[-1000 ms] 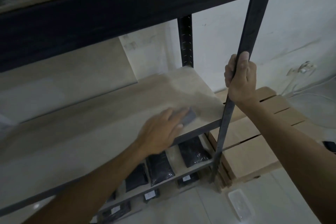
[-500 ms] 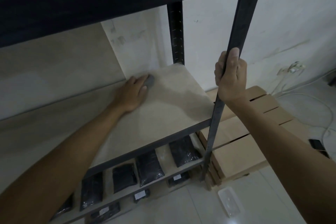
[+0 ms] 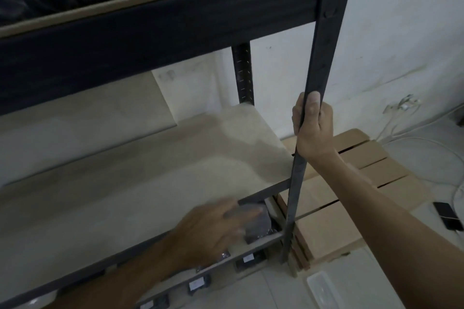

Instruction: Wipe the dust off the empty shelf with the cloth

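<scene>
Left hand (image 3: pixel 213 231) blurred, fingers flat, pressing cloth (image 3: pixel 253 213) at front lip of empty shelf (image 3: pixel 150 183) — cloth partly past edge. Your right hand (image 3: pixel 312 128) clenches upright post (image 3: pixel 319 57). Risk: overshoot drops cloth onto packets (image 3: pixel 258 229) below — ease pressure near edge.

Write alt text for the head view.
A blurred left hand sweeps a grey cloth at the front edge of an empty shelf, while the right hand grips the rack's black upright post.
</scene>
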A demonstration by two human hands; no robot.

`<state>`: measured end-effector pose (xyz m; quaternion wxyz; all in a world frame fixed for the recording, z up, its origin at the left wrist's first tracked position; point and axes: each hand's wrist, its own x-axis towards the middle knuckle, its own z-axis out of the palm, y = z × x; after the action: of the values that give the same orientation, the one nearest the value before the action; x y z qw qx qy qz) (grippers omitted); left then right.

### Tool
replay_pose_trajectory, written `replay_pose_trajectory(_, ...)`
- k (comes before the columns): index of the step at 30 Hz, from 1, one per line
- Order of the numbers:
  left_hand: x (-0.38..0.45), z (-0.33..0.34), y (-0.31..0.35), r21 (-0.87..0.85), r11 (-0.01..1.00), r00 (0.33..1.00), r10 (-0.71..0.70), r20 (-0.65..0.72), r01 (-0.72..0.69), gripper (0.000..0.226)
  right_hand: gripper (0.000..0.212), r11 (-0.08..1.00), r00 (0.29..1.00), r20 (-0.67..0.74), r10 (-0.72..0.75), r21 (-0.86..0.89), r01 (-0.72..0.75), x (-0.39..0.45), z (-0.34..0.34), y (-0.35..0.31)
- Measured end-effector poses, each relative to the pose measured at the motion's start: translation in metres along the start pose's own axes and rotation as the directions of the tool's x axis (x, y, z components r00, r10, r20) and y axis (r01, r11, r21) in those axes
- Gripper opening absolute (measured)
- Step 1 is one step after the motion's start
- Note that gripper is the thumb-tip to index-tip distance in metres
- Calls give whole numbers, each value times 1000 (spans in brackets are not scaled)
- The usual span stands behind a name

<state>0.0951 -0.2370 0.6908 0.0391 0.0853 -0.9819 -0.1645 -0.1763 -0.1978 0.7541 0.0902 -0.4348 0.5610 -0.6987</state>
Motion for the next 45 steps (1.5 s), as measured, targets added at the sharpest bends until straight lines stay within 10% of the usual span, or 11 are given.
replay_pose_trajectory(4,67,-58,-60,-109,967,899,-254,-357,230,47,96,1000,1000,-6,-5,5,5,1,2,1)
replay_pose_trajectory(13,207,-65,-205,89,761,761,-620,-191,642,58,76,998,998,-30,47,51,-45,3,3,4)
replay_pose_trajectory(27,140,-20,-82,217,939,957,-232,-173,267,53,82,999,999,-36,26,24,-25,-2,3,-5)
replay_pose_trajectory(39,63,-1,0,27,1000,1000,-4,4,4,53,90,999,999,-20,30,13,-29,-3,1,-5)
replay_pose_trajectory(45,103,-48,-68,49,951,931,-287,-226,305,51,94,999,999,-34,29,-14,-29,-3,2,-3)
